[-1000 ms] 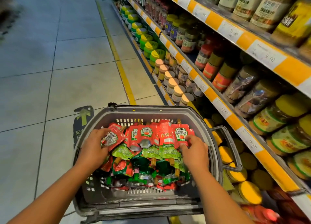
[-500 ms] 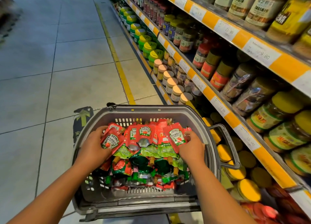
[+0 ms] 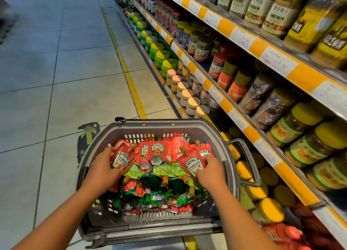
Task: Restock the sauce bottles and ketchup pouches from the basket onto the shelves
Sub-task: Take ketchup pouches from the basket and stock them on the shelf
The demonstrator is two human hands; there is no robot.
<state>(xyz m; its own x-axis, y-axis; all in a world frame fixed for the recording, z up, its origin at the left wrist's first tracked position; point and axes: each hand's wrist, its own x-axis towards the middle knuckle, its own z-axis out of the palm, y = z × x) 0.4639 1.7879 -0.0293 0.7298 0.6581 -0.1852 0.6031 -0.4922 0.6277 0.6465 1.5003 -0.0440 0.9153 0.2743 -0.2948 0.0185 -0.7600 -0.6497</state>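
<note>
Both hands were down in the grey basket (image 3: 129,129). The left hand (image 3: 102,167) gripped a Heinz ketchup pouch (image 3: 122,158) under its curled fingers; the right hand (image 3: 210,170) pinched another pouch (image 3: 192,165) just left of its fingertips. Jar-lined shelves (image 3: 249,135) stood rightward above the tiled floor (image 3: 56,80)

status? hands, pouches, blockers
Left hand grips a Heinz ketchup pouch; right hand pinches another pouch. Both inside the grey basket, none shelved yet. No blockers seen.
</note>
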